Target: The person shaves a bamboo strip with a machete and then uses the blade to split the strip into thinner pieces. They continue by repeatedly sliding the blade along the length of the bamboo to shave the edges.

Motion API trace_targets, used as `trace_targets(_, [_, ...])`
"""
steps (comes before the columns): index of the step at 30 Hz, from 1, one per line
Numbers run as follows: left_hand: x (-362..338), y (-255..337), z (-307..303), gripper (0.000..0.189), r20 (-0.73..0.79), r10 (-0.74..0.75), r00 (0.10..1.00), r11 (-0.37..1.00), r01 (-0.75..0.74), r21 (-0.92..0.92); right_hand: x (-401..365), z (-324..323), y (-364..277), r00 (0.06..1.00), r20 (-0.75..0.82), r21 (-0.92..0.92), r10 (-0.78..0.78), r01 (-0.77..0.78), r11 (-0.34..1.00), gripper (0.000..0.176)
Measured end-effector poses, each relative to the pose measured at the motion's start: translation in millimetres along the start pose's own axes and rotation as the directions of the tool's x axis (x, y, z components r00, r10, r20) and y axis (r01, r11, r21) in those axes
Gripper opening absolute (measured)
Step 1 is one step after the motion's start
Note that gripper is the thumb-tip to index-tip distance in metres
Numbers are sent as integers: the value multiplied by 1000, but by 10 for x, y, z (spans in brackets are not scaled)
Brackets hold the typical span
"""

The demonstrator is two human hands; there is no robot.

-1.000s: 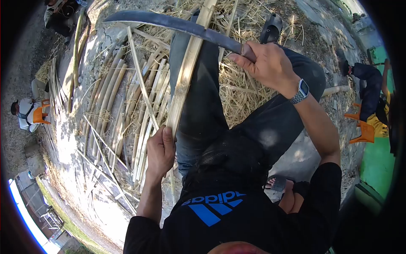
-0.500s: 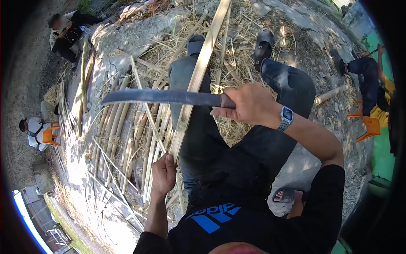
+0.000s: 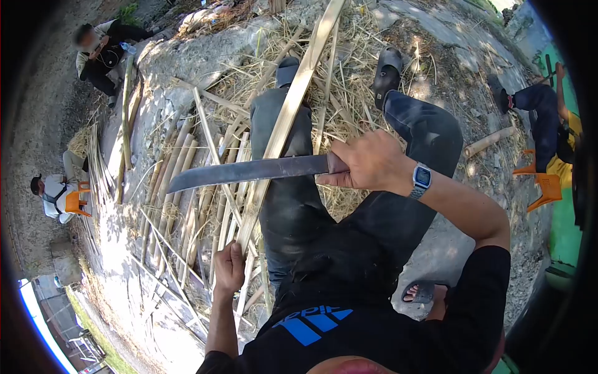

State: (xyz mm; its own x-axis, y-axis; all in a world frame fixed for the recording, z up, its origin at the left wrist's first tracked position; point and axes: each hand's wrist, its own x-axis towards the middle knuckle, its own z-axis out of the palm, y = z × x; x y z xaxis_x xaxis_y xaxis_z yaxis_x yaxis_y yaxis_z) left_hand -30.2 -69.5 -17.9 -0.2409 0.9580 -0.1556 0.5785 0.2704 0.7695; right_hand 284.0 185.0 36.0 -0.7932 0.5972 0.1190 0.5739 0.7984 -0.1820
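Observation:
My right hand is wrapped round the handle of a long, dark machete, its blade pointing left. The blade lies across a pale bamboo strip, which slants from the top of the view down over my thigh. My left hand is closed at the strip's lower end, thumb up. Whether the blade touches the strip, I cannot tell.
Bamboo poles and thin strips lie on the ground at left, among straw shavings. A short bamboo piece is at right. People sit at both sides, on orange chairs or the ground.
The machete has moved a little lower and right, its blade turned to show more of its flat side. My left hand and the strip's lower end have shifted left and slightly down.

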Motion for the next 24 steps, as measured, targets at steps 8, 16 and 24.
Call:
trace_targets(8, [-152, -494, -207, 56, 16, 26, 1000, 997, -27, 68, 427, -353, 1077, 882, -193, 258, 429, -376, 890, 60])
trace_targets(16, [-258, -944, -281, 50, 12, 126, 992, 984, -127, 126, 54, -7, 161, 997, -31, 165, 69, -63, 984, 63])
trace_targets(24, [-161, -1034, -244, 49, -51, 210, 976, 971, -203, 129, 479, -472, 860, 914, -261, 241, 311, -250, 938, 64])
